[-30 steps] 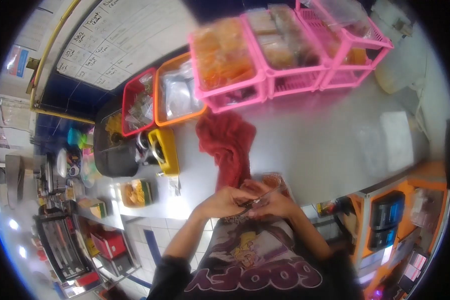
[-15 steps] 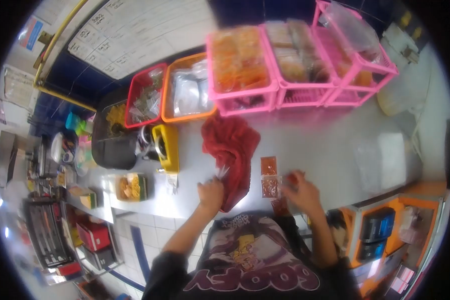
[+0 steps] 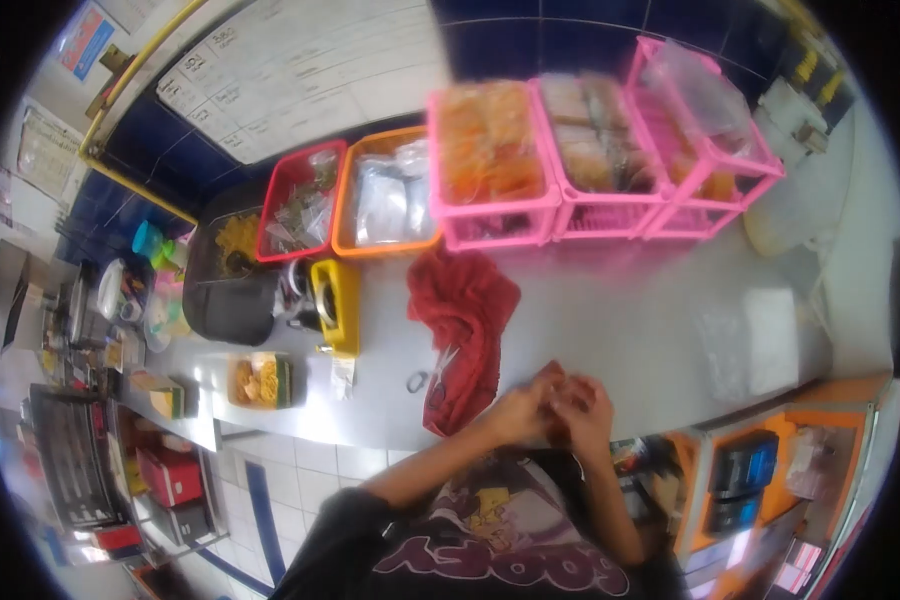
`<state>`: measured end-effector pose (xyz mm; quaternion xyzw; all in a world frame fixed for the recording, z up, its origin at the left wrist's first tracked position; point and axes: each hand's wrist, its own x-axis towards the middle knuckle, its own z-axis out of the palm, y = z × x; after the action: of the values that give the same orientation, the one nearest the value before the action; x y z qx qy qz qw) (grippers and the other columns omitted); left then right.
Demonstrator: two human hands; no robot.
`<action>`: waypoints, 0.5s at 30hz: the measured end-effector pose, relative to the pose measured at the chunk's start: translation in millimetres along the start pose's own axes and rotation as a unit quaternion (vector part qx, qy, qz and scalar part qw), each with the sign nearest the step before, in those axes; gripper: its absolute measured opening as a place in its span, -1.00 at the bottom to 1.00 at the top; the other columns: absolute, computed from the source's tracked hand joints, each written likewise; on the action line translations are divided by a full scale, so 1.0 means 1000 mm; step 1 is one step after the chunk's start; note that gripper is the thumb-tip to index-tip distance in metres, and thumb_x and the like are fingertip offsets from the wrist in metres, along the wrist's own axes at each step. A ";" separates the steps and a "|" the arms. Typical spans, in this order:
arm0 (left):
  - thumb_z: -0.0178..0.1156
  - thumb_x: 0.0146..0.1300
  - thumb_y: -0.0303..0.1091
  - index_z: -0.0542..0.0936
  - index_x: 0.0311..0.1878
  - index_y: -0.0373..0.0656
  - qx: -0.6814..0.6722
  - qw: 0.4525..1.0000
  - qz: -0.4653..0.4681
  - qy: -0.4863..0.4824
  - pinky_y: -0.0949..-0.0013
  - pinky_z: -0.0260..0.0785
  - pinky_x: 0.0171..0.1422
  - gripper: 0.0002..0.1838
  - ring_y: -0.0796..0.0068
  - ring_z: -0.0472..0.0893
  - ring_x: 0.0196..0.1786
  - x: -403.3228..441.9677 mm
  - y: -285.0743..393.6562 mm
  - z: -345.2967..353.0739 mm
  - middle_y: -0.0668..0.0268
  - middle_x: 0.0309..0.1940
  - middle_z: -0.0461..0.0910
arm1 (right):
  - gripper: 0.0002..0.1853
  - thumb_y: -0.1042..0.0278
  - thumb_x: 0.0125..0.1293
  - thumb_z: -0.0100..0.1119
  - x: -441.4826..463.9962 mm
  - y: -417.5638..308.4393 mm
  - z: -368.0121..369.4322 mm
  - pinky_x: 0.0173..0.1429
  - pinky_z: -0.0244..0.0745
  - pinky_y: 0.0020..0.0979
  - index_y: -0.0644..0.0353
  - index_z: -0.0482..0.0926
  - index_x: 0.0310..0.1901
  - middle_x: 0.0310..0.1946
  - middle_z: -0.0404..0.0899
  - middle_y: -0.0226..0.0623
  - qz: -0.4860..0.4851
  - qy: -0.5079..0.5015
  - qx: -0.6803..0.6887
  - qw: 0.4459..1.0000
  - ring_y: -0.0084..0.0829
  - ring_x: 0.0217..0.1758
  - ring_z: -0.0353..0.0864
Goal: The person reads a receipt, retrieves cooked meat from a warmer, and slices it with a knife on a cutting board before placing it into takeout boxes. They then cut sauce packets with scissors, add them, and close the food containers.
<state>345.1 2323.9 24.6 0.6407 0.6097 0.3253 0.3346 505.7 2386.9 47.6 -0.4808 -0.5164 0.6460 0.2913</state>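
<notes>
My left hand (image 3: 518,412) and my right hand (image 3: 582,408) meet near the counter's front edge. Between them are reddish-brown sachets (image 3: 557,434), mostly covered by my curled fingers. Both hands are closed on them, though the right fingers are somewhat blurred. To the left, a crumpled red cloth (image 3: 467,300) lies on the counter. Scissors (image 3: 436,372) rest partly on the cloth, their handles toward the left, and no hand touches them.
Pink baskets (image 3: 500,222) of packed food stand at the back, beside an orange tray (image 3: 385,248) and a red tray (image 3: 295,256). A yellow holder (image 3: 344,310) and a food box (image 3: 260,380) are at left. White packaging (image 3: 773,340) lies at right.
My left hand has let go of the scissors and moved right to join my right hand. The sachets that lay on the counter are now up between my hands.
</notes>
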 end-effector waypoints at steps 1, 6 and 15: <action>0.42 0.14 -0.27 0.33 0.44 -0.20 -0.156 0.986 -0.057 -0.005 0.19 0.51 0.09 -0.20 0.23 0.65 0.04 0.008 0.013 -0.016 0.15 0.03 0.63 | -0.44 0.56 0.15 0.44 0.007 -0.020 0.003 0.28 0.50 -0.34 0.31 0.45 0.20 0.07 0.61 -0.22 -0.024 0.026 0.036 0.999 -0.39 0.15 0.61; 0.16 0.31 -0.44 0.49 0.26 -0.23 -0.411 0.880 -0.227 0.066 0.39 0.59 -0.13 -0.56 0.48 0.68 -0.08 0.052 -0.023 -0.077 0.38 -0.18 0.67 | -0.48 0.48 0.29 0.38 0.024 -0.078 -0.013 0.23 0.51 -0.40 0.30 0.44 0.25 0.12 0.59 -0.18 -0.180 0.125 0.031 0.975 -0.36 0.14 0.61; 0.18 0.42 -0.38 0.58 0.01 -0.16 -0.628 0.729 -0.120 0.247 0.36 0.50 -0.01 -0.83 0.45 0.63 -0.14 0.131 -0.071 -0.106 0.35 -0.17 0.63 | -0.60 0.34 0.52 0.09 -0.037 -0.055 -0.075 0.09 0.62 -0.33 0.30 0.42 0.29 0.18 0.56 -0.16 -0.015 0.132 0.139 0.981 -0.34 0.08 0.63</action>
<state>223.6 2460.1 26.9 0.1034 0.3996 0.7374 0.5347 581.4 2400.2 111.4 -0.5091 -0.3860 0.6375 0.4306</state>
